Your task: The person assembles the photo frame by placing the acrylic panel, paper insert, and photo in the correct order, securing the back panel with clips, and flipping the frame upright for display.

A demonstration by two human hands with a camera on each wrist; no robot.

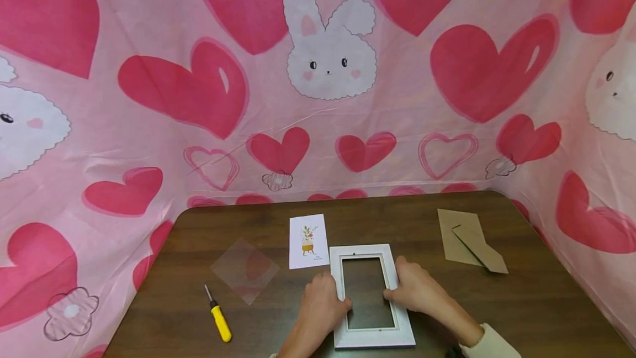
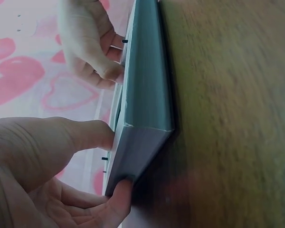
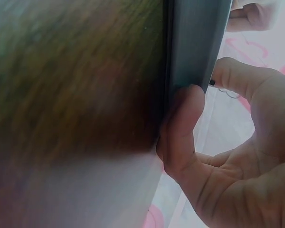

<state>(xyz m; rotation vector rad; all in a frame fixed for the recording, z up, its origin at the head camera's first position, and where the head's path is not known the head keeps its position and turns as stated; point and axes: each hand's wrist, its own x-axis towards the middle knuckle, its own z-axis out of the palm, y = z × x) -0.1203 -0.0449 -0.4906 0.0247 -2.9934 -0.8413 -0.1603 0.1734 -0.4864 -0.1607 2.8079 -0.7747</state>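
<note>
A white picture frame [image 1: 375, 338] lies near the front of the table, its opening showing bare wood. My left hand [image 1: 319, 301] grips the frame's left side, with the thumb over the inner edge. On the opposite side my right hand [image 1: 417, 285] pinches the frame between thumb and fingers. In the left wrist view, the left hand [image 2: 42, 161] has its thumb on one face and a finger on the outer side of the frame [image 2: 147, 71]. The right wrist view shows the right hand [image 3: 247, 156] with a fingertip against the frame's side [image 3: 192, 42].
Left of the frame lie a printed picture card [image 1: 298, 247], a clear sheet [image 1: 243, 280] and a yellow-handled screwdriver [image 1: 220, 322]. At the right is a brown backing board [image 1: 454, 242] with a stand piece [image 1: 484, 253]. Pink heart-patterned cloth [image 1: 328, 115] encloses the wooden table [image 1: 536, 314].
</note>
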